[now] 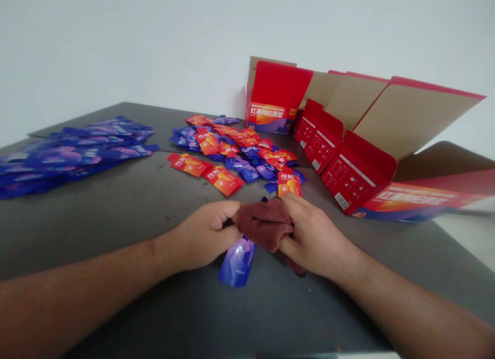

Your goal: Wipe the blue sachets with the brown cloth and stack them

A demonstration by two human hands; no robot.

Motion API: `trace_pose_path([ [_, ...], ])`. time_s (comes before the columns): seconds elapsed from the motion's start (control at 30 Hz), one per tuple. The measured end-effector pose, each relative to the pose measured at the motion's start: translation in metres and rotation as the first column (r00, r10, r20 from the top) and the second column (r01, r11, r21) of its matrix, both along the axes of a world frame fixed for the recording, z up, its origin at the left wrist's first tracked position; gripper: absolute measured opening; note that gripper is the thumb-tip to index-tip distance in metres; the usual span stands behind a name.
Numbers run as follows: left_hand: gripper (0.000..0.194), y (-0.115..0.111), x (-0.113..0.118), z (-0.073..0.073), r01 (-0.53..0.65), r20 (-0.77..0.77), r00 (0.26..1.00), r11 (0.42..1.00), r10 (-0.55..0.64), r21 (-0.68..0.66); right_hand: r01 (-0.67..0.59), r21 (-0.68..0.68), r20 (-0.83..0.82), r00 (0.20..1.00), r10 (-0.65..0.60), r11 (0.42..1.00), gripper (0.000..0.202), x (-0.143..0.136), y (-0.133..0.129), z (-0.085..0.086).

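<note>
Near the middle of the view, a brown cloth (pixel 263 224) is bunched around the upper part of a blue-purple pouch (pixel 237 263). My right hand (pixel 309 235) is closed on the cloth, whose loose end hangs below the fingers. From the other side, my left hand (pixel 211 230) is closed, thumb and fingers pinched at the pouch's edge beside the cloth. The lower half of the pouch hangs out below, tilted slightly; its upper part is mostly hidden. Just beyond the hands lies a red-orange pouch (pixel 289 183).
A mixed heap of red and blue pouches (pixel 247 152) lies ahead on the dark table (pixel 154 307). At left is a large stack of blue pouches (pixel 77 147). Several red cartons with raised flaps, including a near one (pixel 359 173), stand along the right, a white wall behind.
</note>
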State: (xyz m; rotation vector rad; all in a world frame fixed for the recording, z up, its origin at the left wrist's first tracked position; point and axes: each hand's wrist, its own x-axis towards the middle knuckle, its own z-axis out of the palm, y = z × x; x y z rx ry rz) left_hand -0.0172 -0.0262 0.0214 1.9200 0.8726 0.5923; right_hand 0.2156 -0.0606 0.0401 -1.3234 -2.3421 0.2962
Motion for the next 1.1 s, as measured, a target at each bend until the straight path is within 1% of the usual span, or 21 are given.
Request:
trace_pose_path([
  [0.07, 0.012, 0.0001, -0.0005, -0.0007, -0.045, -0.037, 0.998, 0.999, 0.046, 0.024, 0.08, 0.01, -0.014, 0.997, -0.08, 0.997, 0.016, 0.0007, 0.0008, -0.0009],
  [0.1, 0.012, 0.0, -0.0007, -0.0008, -0.049, -0.042, 0.998, 0.998, 0.05, 0.026, 0.095, 0.012, -0.017, 0.995, -0.095, 0.995, 0.016, 0.0009, 0.001, -0.0012],
  [0.17, 0.01, -0.0004, -0.0008, -0.0005, -0.013, -0.02, 1.0, 1.0, 0.013, 0.007, 0.057, 0.006, -0.007, 0.998, -0.057, 0.998, 0.016, 0.0007, 0.0008, -0.0013],
  [0.27, 0.016, -0.0005, -0.0007, -0.0003, 0.049, 0.025, 0.998, 0.998, -0.049, -0.025, -0.039, -0.005, 0.013, 0.999, 0.039, 0.999, 0.017, 0.0002, 0.0003, -0.001],
  [0.3, 0.017, -0.0003, -0.0009, -0.0006, 0.046, 0.023, 0.999, 0.999, -0.046, -0.023, -0.039, -0.004, 0.012, 0.999, 0.039, 0.999, 0.017, 0.0004, 0.0003, -0.0009],
  [0.4, 0.016, 0.0005, -0.0016, -0.002, -0.005, -0.022, 1.0, 1.0, 0.005, 0.006, 0.034, 0.019, 0.002, 0.999, -0.034, 0.999, 0.016, 0.0012, 0.0012, -0.0011],
  [0.47, 0.016, 0.0007, -0.0019, -0.0021, -0.007, -0.036, 0.999, 1.0, 0.007, 0.007, 0.049, 0.024, 0.0, 0.999, -0.049, 0.998, 0.017, 0.0011, 0.0013, -0.0011],
  [0.6, 0.02, -0.0001, -0.0015, 0.0, 0.04, 0.016, 0.999, 0.999, -0.039, -0.013, -0.045, -0.004, 0.01, 0.999, 0.045, 0.999, 0.017, 0.0002, 0.0006, -0.001],
  [0.63, 0.019, -0.0003, -0.0015, 0.0004, 0.037, 0.016, 0.999, 0.999, -0.037, -0.013, -0.045, -0.001, 0.01, 0.999, 0.045, 0.999, 0.017, 0.0002, 0.0006, -0.0011],
  [0.77, 0.015, -0.0004, -0.0016, -0.0002, -0.02, -0.035, 0.999, 1.0, 0.02, 0.012, 0.042, 0.03, -0.019, 0.999, -0.041, 0.999, 0.017, 0.0009, 0.0011, -0.0011],
  [0.83, 0.015, -0.0002, -0.0013, -0.0006, -0.008, -0.023, 1.0, 1.0, 0.008, 0.008, 0.021, 0.016, -0.009, 1.0, -0.021, 1.0, 0.018, 0.0004, 0.0006, -0.0003],
  [0.93, 0.018, -0.0001, -0.0006, -0.0004, 0.03, 0.022, 0.999, 1.0, -0.03, -0.003, -0.046, -0.006, 0.015, 0.999, 0.046, 0.999, 0.018, -0.0008, -0.0004, 0.0008],
  [0.97, 0.018, 0.0, -0.0005, -0.0003, 0.028, 0.024, 0.999, 1.0, -0.028, 0.001, -0.046, -0.003, 0.015, 0.999, 0.046, 0.999, 0.018, -0.0009, -0.0004, 0.0008],
  [1.1, 0.016, -0.0001, -0.0005, 0.0003, -0.012, -0.026, 1.0, 1.0, 0.012, 0.003, 0.054, 0.028, 0.0, 0.999, -0.054, 0.998, 0.018, 0.0001, 0.0003, -0.0006],
])
